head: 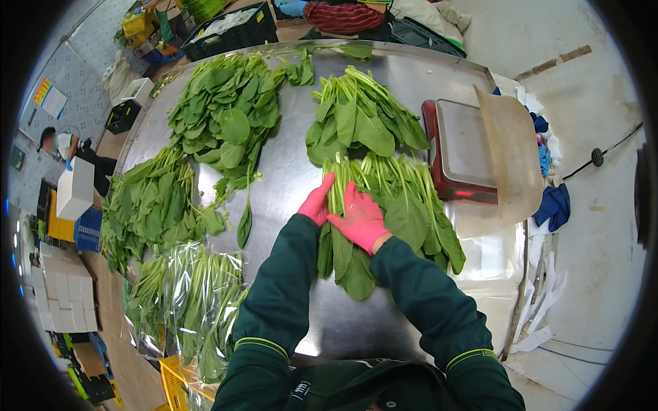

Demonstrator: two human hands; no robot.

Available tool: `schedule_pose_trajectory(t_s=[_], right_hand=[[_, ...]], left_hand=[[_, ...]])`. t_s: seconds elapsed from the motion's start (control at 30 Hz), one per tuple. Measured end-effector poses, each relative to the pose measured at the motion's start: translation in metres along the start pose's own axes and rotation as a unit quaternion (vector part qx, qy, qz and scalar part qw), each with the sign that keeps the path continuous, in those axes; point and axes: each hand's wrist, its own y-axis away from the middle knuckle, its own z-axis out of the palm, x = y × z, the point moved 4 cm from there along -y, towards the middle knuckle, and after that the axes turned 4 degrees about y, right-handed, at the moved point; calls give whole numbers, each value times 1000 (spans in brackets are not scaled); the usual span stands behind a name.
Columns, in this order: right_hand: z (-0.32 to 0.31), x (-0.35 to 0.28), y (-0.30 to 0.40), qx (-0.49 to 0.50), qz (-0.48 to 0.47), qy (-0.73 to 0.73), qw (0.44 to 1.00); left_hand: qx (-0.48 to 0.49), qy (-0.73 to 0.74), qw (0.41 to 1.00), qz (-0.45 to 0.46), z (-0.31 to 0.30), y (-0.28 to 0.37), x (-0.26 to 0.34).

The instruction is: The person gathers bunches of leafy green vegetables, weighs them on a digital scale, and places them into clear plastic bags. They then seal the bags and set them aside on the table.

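Note:
Both my hands wear pink gloves and close around one bunch of leafy greens (343, 257), stems pointing away from me. My left hand (317, 199) grips the bunch's left side, and my right hand (359, 213) wraps its right side with the fingers on the stems. Right beside it lie more greens (406, 216), and another heap (354, 113) sits just beyond. On the left of the steel table (277, 205) are a large pile of greens (221, 108) and a second pile (149, 205). Nearer me on that side, greens lie in clear plastic bags (200, 303).
A red scale (465, 149) stands at the right, a translucent sheet (509, 154) leaning over its edge. Clear plastic bags (483, 257) lie below it. A yellow crate (177, 383) is at lower left. Another person (67, 146) holds a white box at far left; a red-striped sleeve (342, 18) shows beyond the table.

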Motion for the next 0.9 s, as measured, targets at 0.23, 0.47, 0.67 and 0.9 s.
schedule_pose_trajectory(t_s=[0.23,0.47,0.67,0.9], right_hand=[[-25,25,-17,153,32,132,979],[16,41,-42,37,109,-5,993],[15,24,-30,57,81,-102,990],[3,-8,-13,71,34,-289,954]], left_hand=[[-7,-14,1000,9,-1,-6,-2],[-2,33,999,-5,6,-5,-3],[-20,113,993,-11,4,12,-8],[-26,109,994,11,-8,26,-3]])
